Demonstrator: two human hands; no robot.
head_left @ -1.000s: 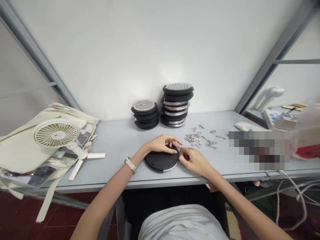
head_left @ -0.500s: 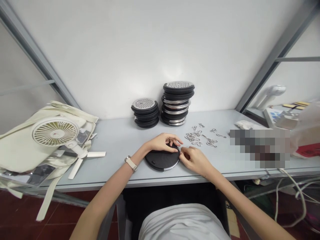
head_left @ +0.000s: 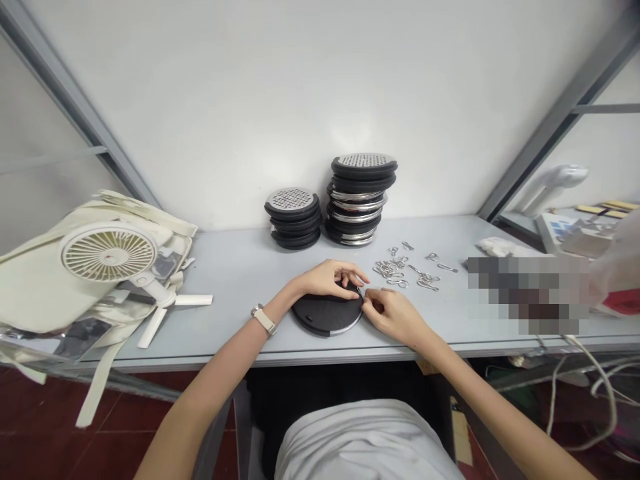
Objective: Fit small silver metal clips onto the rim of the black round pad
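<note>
Resting on the black disc point(head_left: 325, 317): the left hand point(head_left: 333, 280), fingers loosely curled with a gap between thumb and forefinger, lying across the disc's upper part.
Pinching at the rim: the right hand point(head_left: 393, 315), thumb and fingertips drawn together at the disc's right side. A small metal piece point(head_left: 361, 292) shows there – whether the right fingertips grip it or the rim, I cannot tell.
Disc's place: centre of the frame, flat on the grey table point(head_left: 225, 287), close to its front edge.
Slipping risk: if the left hand presses too lightly or off-centre, a sideways pull could turn the disc or slide it toward that edge.
Fingertip risk: the metal piece looks small and smooth, so a slight twist could make it spring loose or nip the left thumb.
Loose metal clips point(head_left: 390, 268): right of centre, several overlapping; a careless sweep of the right hand could scatter them, and lifting one could drag others along.
Tall stack point(head_left: 357, 193): upper centre, its discs unevenly aligned – a knock could topple it.
Short stack point(head_left: 295, 223): just left of it, lower and likely steadier.
</note>
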